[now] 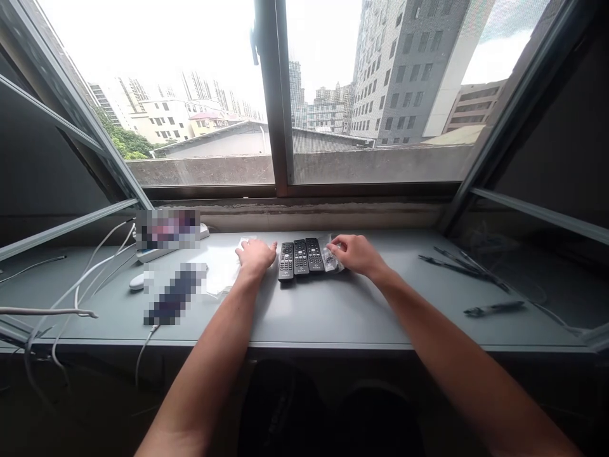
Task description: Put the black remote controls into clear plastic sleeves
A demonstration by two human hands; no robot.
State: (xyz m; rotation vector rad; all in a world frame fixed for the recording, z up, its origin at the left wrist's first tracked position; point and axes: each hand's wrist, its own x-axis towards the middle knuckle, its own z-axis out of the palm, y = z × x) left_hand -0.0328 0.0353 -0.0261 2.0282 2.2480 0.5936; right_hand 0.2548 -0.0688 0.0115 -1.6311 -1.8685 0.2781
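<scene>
Three black remote controls [300, 258] lie side by side on a grey window ledge [333, 311]. My left hand [255, 255] rests palm down on white plastic bags [219, 270] just left of the remotes, its fingers curled loosely. My right hand [356, 252] is just right of the remotes, its fingers pinched on a clear plastic bag [330, 259] that lies against the rightmost remote.
A white power strip [157, 252], white cables [90, 273] and a small white mouse-like object [137, 281] are at the left. Two blurred-out items lie there too. Dark pens or tools [457, 261] and another [493, 309] lie at the right. Window frames rise behind and at both sides.
</scene>
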